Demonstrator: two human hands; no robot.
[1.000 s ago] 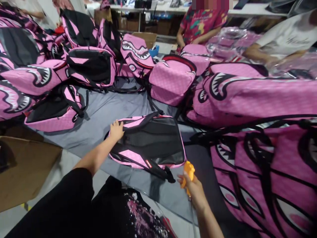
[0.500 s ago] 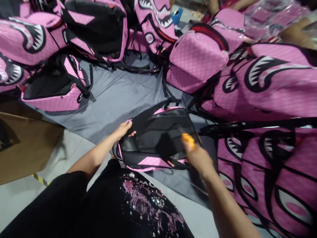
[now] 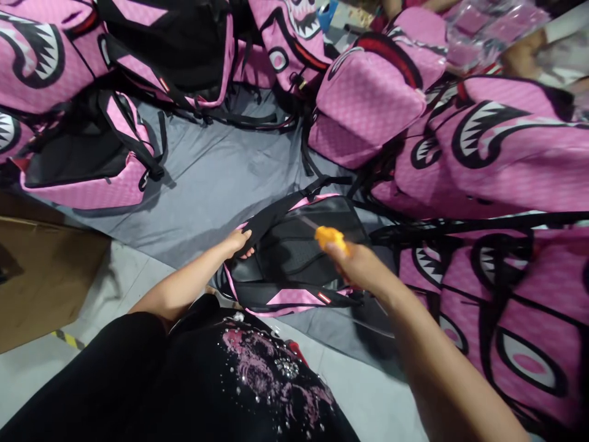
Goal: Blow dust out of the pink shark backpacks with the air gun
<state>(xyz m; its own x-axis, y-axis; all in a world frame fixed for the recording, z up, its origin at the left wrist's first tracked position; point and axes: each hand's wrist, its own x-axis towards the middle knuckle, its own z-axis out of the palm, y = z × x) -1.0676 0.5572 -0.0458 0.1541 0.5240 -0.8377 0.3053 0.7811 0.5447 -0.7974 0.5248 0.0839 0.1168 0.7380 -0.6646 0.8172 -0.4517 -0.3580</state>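
Note:
A pink backpack (image 3: 294, 258) with a black mesh back panel lies on a grey sheet (image 3: 216, 184) right in front of me, straps up. My left hand (image 3: 237, 242) grips its black shoulder strap (image 3: 271, 218) near the top left corner, fingers closed round it. My right hand (image 3: 356, 270) hovers over the back panel, closed round a small orange tool (image 3: 330, 236) whose tip points at the mesh.
Several pink shark-mouth backpacks (image 3: 506, 153) crowd the sheet on the left, back and right. A brown cardboard box (image 3: 41, 270) lies on the floor at the left. Another person's arm (image 3: 524, 55) and clear plastic bags (image 3: 488, 24) show at the top right.
The view has tilted down and the backpack now lies closer to me. My left hand shifted from the bag's corner to gripping the strap. My right hand moved the orange tool up over the back panel.

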